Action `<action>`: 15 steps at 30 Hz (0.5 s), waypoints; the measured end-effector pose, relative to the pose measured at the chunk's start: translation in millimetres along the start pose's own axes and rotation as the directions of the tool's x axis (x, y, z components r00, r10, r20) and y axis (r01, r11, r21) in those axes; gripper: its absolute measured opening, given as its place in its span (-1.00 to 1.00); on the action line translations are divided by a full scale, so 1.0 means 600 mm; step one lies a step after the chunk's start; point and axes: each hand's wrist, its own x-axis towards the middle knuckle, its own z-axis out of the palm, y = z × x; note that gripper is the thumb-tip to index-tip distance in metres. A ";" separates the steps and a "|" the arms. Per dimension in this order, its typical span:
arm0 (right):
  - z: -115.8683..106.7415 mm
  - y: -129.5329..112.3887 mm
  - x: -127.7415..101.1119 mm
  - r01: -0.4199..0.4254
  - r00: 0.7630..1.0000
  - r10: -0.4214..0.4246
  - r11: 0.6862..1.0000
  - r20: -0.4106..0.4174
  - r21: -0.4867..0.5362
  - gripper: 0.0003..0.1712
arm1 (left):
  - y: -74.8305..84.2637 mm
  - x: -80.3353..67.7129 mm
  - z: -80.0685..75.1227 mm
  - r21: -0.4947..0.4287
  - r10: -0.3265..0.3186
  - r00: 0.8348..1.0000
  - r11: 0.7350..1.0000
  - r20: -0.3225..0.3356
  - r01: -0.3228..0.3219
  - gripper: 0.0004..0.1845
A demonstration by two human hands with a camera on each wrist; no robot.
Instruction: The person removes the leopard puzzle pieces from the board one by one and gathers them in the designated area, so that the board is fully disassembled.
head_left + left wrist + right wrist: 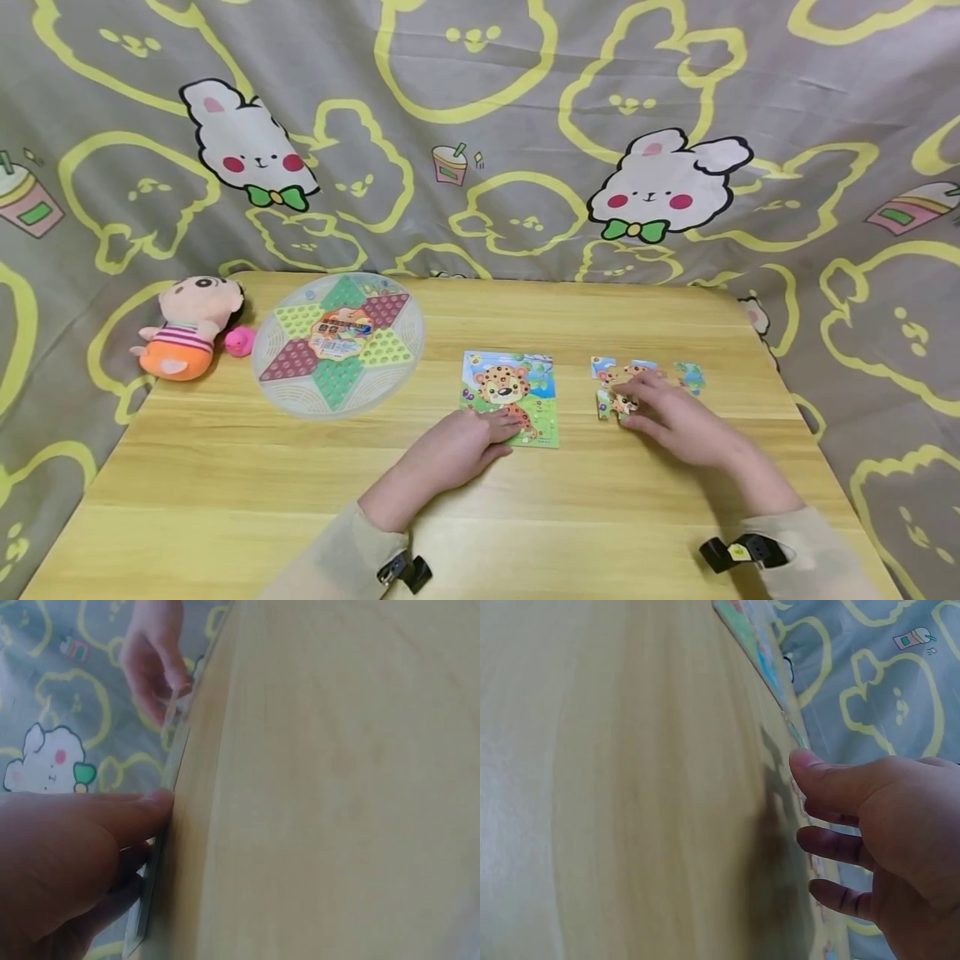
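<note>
The left hand [457,450] lay flat, fingers straight, pressing the lower left corner of the leopard puzzle board [512,396] on the wooden table [225,467]. The right hand [671,417] pinched a loose puzzle piece [618,404] between thumb and fingertips, among scattered pieces [686,375] right of the board.

A home play corner: a wooden desk [300,492] against a cartoon rabbit curtain [667,192], with a plush doll [187,327], a checkers board [337,343] and a jigsaw [512,397] on it.
</note>
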 end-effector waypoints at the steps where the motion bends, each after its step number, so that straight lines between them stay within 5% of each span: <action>1: 0.002 0.000 0.001 0.004 1.000 -0.004 1.000 -0.001 -0.006 -0.49 | -0.001 0.001 0.001 -0.013 -0.005 1.000 1.000 0.000 0.005 -0.59; 15: 0.013 0.005 0.008 0.046 0.999 -0.046 0.999 0.020 0.004 -0.49 | -0.004 0.006 -0.005 -0.070 -0.056 0.998 0.996 0.017 0.057 -0.61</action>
